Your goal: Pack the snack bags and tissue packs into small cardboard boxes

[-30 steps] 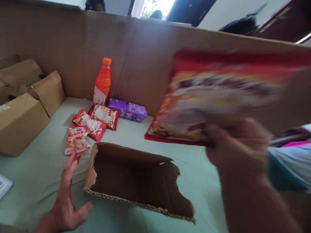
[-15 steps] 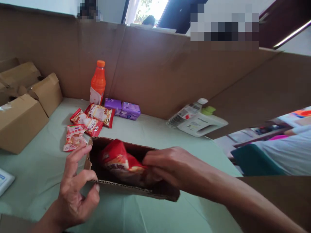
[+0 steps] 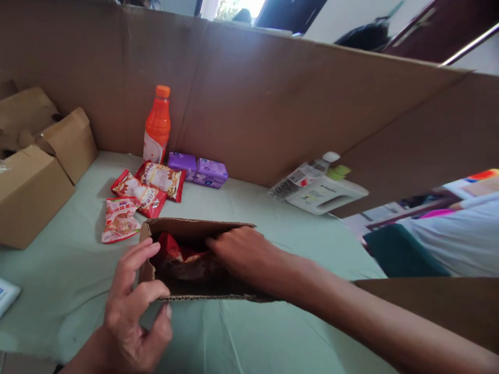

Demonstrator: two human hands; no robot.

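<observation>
An open cardboard box (image 3: 187,227) stands in front of me on the green cloth. At its left end, my left hand (image 3: 134,306) pinches the near wall between thumb and finger, other fingers bent over the left edge. My right hand (image 3: 241,254) reaches inside from the right, closed at the right end of a red snack packet (image 3: 181,262). Its fingertips are partly hidden in the box's shadow. The packet lies low between the walls. Just beyond the box's left corner are a pink snack packet (image 3: 120,221) and two red-and-white snack packets (image 3: 142,195) (image 3: 163,179).
Behind the packets stand an orange drink bottle (image 3: 158,127) and two purple tissue packs (image 3: 210,173). A clear bottle (image 3: 304,176) and a white jug (image 3: 325,196) lean at the cardboard partition (image 3: 249,104). Brown boxes (image 3: 35,192) occupy the left; someone's sleeve (image 3: 460,234) shows at right.
My right hand has gone deeper and further left into the box, taking the red packet down with it. The left hand stays on the box, whose near wall now appears more level.
</observation>
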